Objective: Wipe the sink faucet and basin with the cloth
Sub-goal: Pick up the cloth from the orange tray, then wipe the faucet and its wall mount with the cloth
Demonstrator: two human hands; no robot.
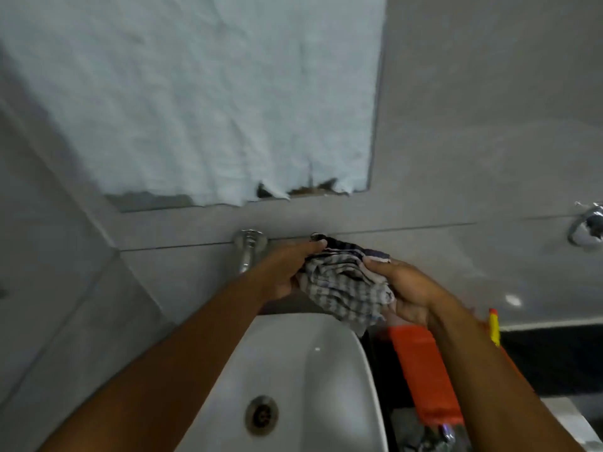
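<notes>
A checked grey-and-white cloth [346, 288] is bunched between both hands, above the back rim of the white basin [329, 380]. My left hand [287, 269] grips its left side and my right hand [408, 295] grips its right side. The chrome wall-mounted faucet [248, 247] comes out of the grey tiled wall just left of my left hand, which hides its lower part. The basin's metal drain [261, 415] sits low in the bowl, between my forearms.
A mirror [156, 200] covered with pale paper hangs above the faucet. An orange container [424, 370] and a yellow-orange item [494, 327] stand on the dark counter right of the basin. Another chrome fitting [587, 225] is on the wall at far right.
</notes>
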